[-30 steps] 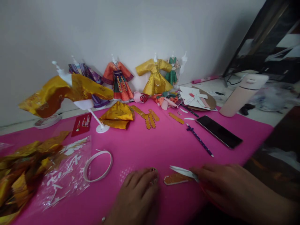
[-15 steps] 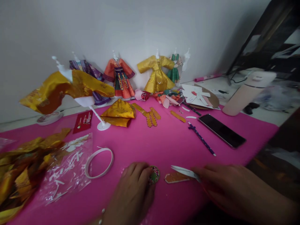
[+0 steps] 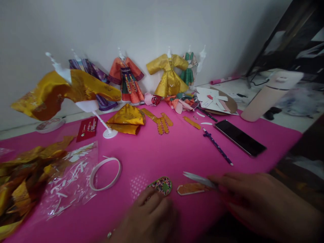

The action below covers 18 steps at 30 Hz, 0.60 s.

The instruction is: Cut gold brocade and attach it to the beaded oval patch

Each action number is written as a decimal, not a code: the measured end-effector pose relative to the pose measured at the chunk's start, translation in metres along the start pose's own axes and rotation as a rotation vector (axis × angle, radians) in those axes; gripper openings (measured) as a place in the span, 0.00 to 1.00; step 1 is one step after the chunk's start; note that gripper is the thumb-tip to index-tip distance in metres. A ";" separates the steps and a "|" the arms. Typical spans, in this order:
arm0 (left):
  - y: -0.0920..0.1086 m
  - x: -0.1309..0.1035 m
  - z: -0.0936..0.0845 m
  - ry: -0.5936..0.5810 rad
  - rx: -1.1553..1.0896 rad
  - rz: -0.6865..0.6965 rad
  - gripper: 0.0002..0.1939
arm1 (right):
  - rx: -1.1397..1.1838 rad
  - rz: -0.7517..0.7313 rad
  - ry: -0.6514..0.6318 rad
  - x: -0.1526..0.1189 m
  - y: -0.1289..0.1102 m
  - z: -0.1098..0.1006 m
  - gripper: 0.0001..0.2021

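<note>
The curled fingers of my left hand (image 3: 154,214) lie over the lower left end of a rounded fabric patch (image 3: 165,186), patterned in green and pink with a pale green edge. Part of the patch is hidden under the fingers. My right hand (image 3: 243,194), smeared by motion, grips a pair of scissors (image 3: 198,179) with reddish handles; the blades point left and look slightly parted. Below the blades lies an orange-gold fabric strip (image 3: 189,189) with a pointed, white-edged end. Its right end runs under the scissors and fingers.
A roll of white tape (image 3: 119,172) and a plastic bag of scraps (image 3: 76,184) lie left on the pink mat (image 3: 152,152). A gold garment (image 3: 93,86) hangs on a leaning stand. Dressed doll forms line the wall. A pen (image 3: 219,148), phone (image 3: 240,137) and bottle (image 3: 268,98) lie right.
My left hand has moved down toward me, baring more of the patterned patch and a dotted white area on the mat. The scissors have shifted slightly up and left.
</note>
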<state>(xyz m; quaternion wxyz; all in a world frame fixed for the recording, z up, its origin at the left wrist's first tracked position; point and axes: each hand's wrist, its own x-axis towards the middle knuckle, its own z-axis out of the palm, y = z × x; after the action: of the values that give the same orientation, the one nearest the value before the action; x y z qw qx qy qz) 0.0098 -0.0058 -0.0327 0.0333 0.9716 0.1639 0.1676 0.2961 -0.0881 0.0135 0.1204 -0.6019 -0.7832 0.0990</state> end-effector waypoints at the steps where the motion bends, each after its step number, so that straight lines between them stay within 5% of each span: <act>1: 0.001 0.000 0.001 -0.009 0.015 0.014 0.05 | 0.032 0.029 -0.040 -0.001 0.003 0.000 0.11; 8: 0.002 0.003 0.001 -0.073 0.075 0.056 0.10 | 0.120 0.054 -0.116 -0.003 0.000 0.000 0.12; 18: -0.015 0.010 -0.016 0.172 0.048 -0.096 0.25 | 0.142 0.058 -0.163 -0.001 0.000 -0.002 0.17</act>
<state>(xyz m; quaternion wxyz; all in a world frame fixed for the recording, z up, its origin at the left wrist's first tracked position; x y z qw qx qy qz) 0.0084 0.0118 -0.0160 0.0038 0.9452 0.2164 0.2446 0.2971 -0.0894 0.0152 0.0960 -0.6044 -0.7635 0.2064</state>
